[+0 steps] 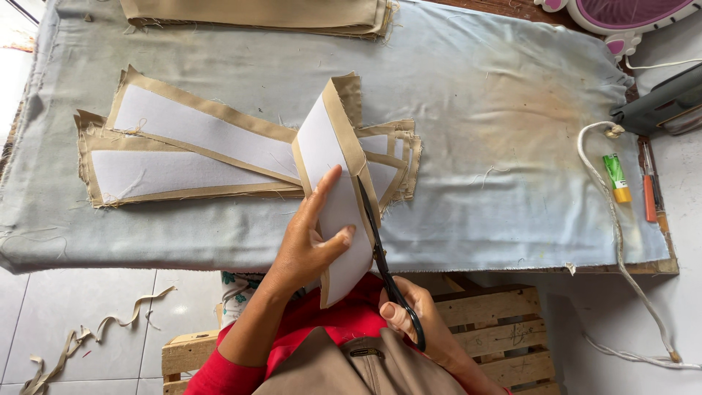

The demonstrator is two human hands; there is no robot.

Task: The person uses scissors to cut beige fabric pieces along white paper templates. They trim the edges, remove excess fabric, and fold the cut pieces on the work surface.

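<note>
My left hand holds up a strip of tan fabric backed with white interfacing, thumb and fingers pinching its white face. My right hand grips black scissors, whose blades run along the strip's right tan edge. The strip stands nearly upright above the table's front edge. Behind it, several similar tan strips with white interfacing lie stacked flat on the pale blue-grey cloth that covers the table.
A folded tan fabric pile lies at the far edge. An iron with a white cord, a green tube and orange pens sit at the right. Wooden pallet below; fabric trimmings on the tiled floor.
</note>
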